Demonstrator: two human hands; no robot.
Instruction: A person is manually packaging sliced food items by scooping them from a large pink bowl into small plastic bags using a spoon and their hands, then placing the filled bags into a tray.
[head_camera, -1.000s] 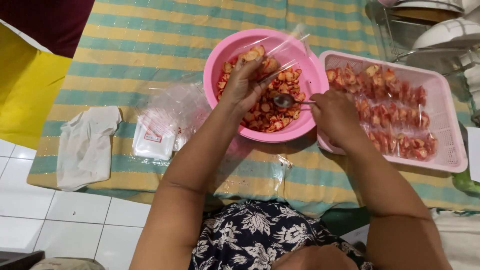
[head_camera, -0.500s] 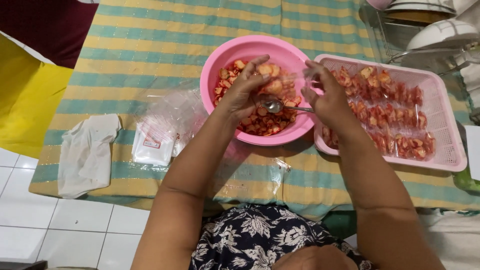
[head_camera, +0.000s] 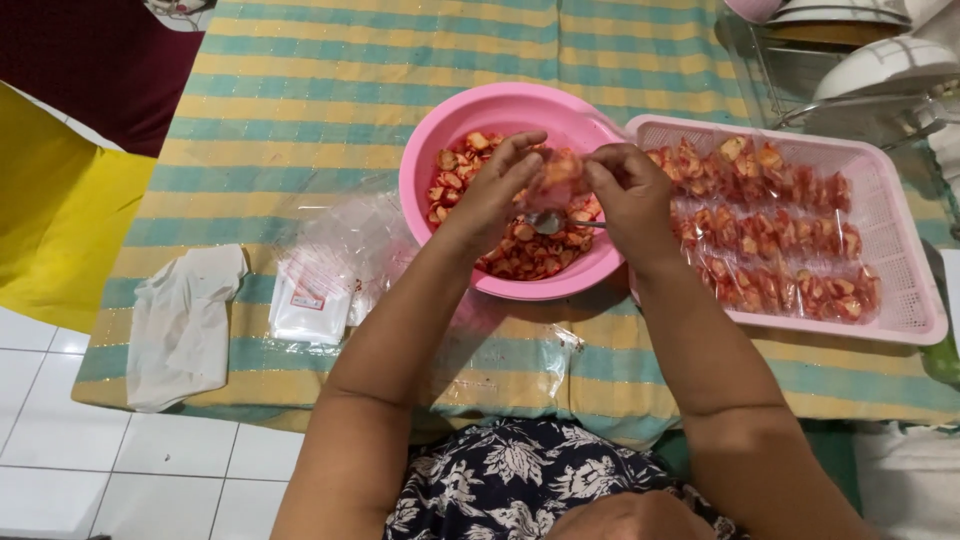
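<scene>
Pink round plastic bowl (head_camera: 430, 165) sits mid-table, on a cloth striped yellow and teal (head_camera: 300, 90), and holds orange-red snack pieces (head_camera: 520, 250) coated in something reddish. We see both hands over the bowl. Left hand (head_camera: 495, 190) and right hand (head_camera: 630, 195) meet above the bowl's middle, fingers pressed together on 1 small clear plastic bag of the snack pieces (head_camera: 558, 175), pinching it between them from both sides. Bag hangs just above the loose pieces, apart from them as far as we can tell. Metal spoon (head_camera: 550, 222) lies in the bowl under the hands, bowl end on the pieces, handle pointing right.

Just right of the bowl, touching its rim, is a pink rectangular plastic basket tray (head_camera: 900, 260) with rows of filled clear bags (head_camera: 790, 240) lying flat in it. Left of the bowl, a loose pile of empty clear plastic bags (head_camera: 340, 250) rests on the cloth. Further left, at the table edge, lies a crumpled white cloth (head_camera: 185, 325). Another empty clear bag (head_camera: 510, 365) lies flat near the front edge, between the forearms. White tile floor (head_camera: 60, 470) shows below left. Person wears a dark floral top (head_camera: 520, 480).
</scene>
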